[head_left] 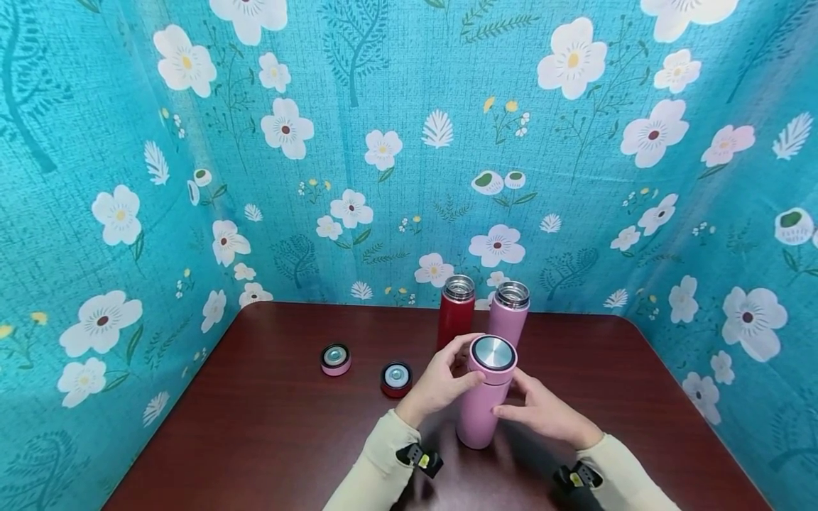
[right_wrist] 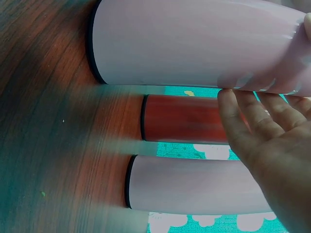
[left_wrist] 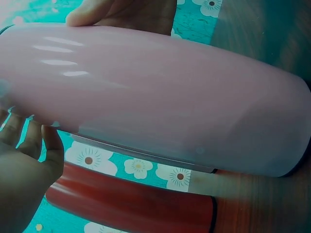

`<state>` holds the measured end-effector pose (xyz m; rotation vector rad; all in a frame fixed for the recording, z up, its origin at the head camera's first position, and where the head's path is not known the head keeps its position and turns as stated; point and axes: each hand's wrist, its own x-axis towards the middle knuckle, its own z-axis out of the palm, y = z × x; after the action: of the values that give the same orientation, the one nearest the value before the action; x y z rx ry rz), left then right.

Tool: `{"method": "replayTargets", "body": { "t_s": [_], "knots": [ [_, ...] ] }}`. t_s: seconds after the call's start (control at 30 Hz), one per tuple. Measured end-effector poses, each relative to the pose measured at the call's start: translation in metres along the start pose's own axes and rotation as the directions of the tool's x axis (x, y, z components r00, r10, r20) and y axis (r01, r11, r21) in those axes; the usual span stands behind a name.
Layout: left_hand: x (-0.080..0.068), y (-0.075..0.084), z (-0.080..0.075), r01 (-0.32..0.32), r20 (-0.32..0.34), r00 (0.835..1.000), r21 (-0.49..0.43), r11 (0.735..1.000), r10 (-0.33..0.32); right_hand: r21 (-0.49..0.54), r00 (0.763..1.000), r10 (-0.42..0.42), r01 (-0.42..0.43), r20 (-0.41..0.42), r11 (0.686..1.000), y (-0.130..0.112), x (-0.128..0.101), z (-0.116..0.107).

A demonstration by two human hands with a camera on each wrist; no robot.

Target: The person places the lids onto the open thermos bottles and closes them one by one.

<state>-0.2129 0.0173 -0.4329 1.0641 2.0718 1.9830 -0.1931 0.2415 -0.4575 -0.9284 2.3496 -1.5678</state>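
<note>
Fingers of the left hand [head_left: 439,383] curl around the cap of the capped pink flask [head_left: 483,397], which stands upright on the table [head_left: 268,426]. Right hand [head_left: 543,411] fingers lie nearly straight against its body. Just beyond the fingertips stand a red flask [head_left: 455,316] and an open pink flask [head_left: 509,309].

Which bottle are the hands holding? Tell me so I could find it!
On the dark wooden table, three bottles stand in front of the flowery blue curtain. The pink bottle nearest the person sits between the left hand and right hand. Only it wears a lid; the others stand open.
</note>
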Motion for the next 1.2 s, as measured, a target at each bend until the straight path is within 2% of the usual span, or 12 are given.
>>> {"method": "replayTargets", "body": {
  "t_s": [0.1,0.23,0.33,0.47,0.57,0.73,0.83,0.93,1.2],
  "knots": [
    [0.000,0.001,0.002,-0.020,-0.015,1.000,-0.004,1.000,0.020,-0.002,1.000,0.004,-0.004,-0.004,1.000,0.000,0.000,0.000],
    [0.000,0.002,0.004,-0.004,-0.039,0.999,0.004,1.000,0.004,0.006,1.000,0.001,-0.001,0.001,1.000,0.001,0.000,0.001],
    [-0.001,0.013,0.002,0.036,-0.021,0.999,0.007,0.999,-0.036,0.006,1.000,-0.017,0.017,0.007,1.000,0.001,-0.001,0.001],
    [0.002,0.013,-0.003,0.070,0.029,0.997,0.000,0.998,-0.070,0.011,0.999,-0.039,0.039,0.013,0.999,0.000,0.000,0.001],
    [0.005,0.001,-0.005,0.055,0.057,0.997,0.000,0.999,-0.054,0.007,0.999,-0.037,0.037,0.013,0.999,0.000,0.000,0.000],
    [0.004,0.000,-0.005,0.002,0.075,0.997,0.025,1.000,-0.004,-0.012,1.000,-0.021,0.021,0.002,1.000,0.001,-0.001,0.000],
    [0.003,0.002,-0.004,-0.046,0.056,0.997,0.051,0.998,0.043,-0.021,1.000,-0.004,0.004,-0.009,1.000,0.001,-0.002,-0.001],
    [0.003,0.004,-0.001,-0.067,0.020,0.998,0.081,0.994,0.065,-0.025,1.000,0.000,0.000,-0.011,1.000,0.001,-0.001,-0.001],
    [0.002,0.005,-0.001,-0.010,-0.034,0.999,0.107,0.994,0.014,-0.005,1.000,-0.010,0.010,0.008,1.000,0.001,0.001,0.000]
  ]
}}
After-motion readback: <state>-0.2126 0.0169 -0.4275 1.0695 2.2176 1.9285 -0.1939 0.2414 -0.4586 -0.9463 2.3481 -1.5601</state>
